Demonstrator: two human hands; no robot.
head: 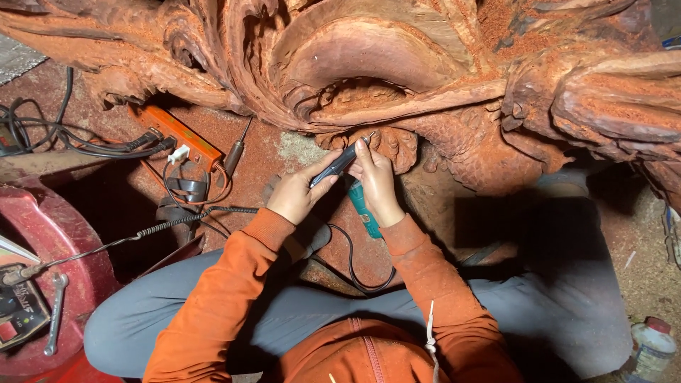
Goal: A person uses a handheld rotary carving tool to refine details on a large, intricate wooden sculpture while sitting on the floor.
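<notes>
the left hand (296, 195) is closed around the rear of a dark rotary carving handpiece (338, 163), and the right hand (376, 181) pinches it near the tip, a teal tool (363, 209) tucked beneath the palm. the bit sits against a knobbly detail at centre frame, low on the big reddish carved root sculpture (383, 57). much of the wood already looks shaped into deep folds, though red dust lies thick and this small patch looks rough. at left sit an orange power strip (181, 135), tangled black cables (42, 131) and a flexible shaft (142, 232). a plastic bottle (652, 347) stands at lower right.
</notes>
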